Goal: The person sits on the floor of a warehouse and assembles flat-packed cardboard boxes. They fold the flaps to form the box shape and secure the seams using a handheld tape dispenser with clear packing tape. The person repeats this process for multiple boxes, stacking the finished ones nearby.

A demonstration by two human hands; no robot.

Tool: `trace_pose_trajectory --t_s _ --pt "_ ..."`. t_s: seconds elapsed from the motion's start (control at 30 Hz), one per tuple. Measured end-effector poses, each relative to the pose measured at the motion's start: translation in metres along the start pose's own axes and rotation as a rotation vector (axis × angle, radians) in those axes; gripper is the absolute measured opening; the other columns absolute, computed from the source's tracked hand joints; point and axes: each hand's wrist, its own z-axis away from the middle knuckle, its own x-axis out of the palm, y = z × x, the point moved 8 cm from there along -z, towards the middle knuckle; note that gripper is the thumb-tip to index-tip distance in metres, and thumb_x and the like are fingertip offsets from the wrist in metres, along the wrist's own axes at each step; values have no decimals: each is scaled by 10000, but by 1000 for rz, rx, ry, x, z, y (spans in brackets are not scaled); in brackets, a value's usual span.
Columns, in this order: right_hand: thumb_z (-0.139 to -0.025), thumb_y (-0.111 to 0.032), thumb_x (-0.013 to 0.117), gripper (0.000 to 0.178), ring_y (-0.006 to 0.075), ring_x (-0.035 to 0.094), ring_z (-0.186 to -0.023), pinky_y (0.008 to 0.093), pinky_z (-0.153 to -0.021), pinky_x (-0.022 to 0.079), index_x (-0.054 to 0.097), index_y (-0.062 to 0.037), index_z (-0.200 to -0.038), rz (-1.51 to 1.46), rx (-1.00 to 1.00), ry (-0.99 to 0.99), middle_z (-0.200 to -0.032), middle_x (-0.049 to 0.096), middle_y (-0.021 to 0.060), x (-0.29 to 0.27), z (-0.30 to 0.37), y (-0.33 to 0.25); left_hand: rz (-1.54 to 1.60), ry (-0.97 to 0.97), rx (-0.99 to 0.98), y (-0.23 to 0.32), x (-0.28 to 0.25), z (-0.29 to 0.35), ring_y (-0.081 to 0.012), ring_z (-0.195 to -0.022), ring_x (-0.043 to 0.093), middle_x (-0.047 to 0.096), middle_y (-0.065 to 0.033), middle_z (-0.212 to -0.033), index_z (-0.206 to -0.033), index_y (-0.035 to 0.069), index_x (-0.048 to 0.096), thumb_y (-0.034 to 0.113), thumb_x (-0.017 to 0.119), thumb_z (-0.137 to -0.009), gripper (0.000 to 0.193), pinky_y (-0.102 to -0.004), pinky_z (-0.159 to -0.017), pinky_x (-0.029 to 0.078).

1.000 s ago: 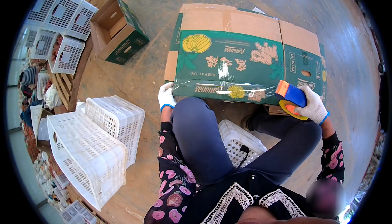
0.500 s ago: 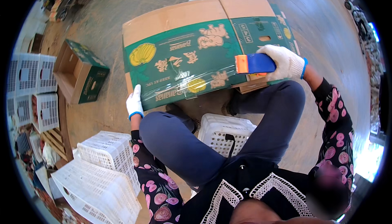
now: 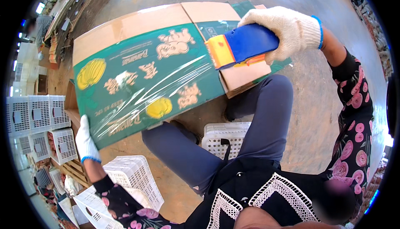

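A green and brown cardboard box (image 3: 146,70) with yellow fruit and elephant prints lies tilted across the space above my knees. Its lower left corner is gripped by my left hand (image 3: 86,139), in a white knit glove with a blue cuff; some of those fingers are hidden. My right hand (image 3: 293,33), gloved alike, is closed around a blue tape dispenser (image 3: 255,43) with an orange and yellow front end. That front end rests at or just above the box near its right end; contact is hard to tell. Shiny clear tape (image 3: 171,88) runs along the green panel.
Between my legs stands a white plastic crate (image 3: 216,141). More white crates (image 3: 135,179) sit by my left arm, with a stack of crates (image 3: 37,114) farther left. Behind the held box, another open carton (image 3: 71,99) partly shows. Flat cardboard (image 3: 68,14) lies piled at far left.
The box has shifted left with my left hand, its left end swinging lower. My right hand and the tape dispenser have come up and slightly left, and look larger.
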Motion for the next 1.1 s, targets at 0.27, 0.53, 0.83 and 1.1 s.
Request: trace_pose_trajectory --t_s 0.27,0.53,0.83,1.1 --pt "-726 -291 929 723 379 695 -1117 433 -979 576 572 -115 -1329 -192 -75 -120 -1229 688 181 40 -25 -32 -192 166 9 -11 -90 29 -193 -934 711 746 -84 -1161 -1270 -39 704 460 677 -1033 553 -332 -842 578" --pt "-685 -221 907 782 389 668 -1147 435 -991 547 536 -115 -1364 -161 42 -218 -1249 670 165 71 17 25 -144 262 -47 -102 -147 25 -191 -884 710 753 -94 -1108 -1217 -54 725 462 672 -1038 549 -324 -799 583" --pt "-608 -85 939 854 396 655 -1201 455 -1016 552 545 -134 -1363 117 336 -256 -1277 679 156 53 108 174 -175 367 -138 -171 -219 19 -194 -875 710 753 -101 -1109 -1214 -66 722 470 663 -1040 566 -322 -787 591" --pt "-561 -54 951 898 407 638 -1203 458 -1036 548 562 -132 -1367 173 339 -250 -1288 671 152 24 78 178 -231 408 -111 -170 -224 18 -193 -864 702 754 -107 -1095 -1200 -67 719 459 676 -1033 553 -323 -791 592"
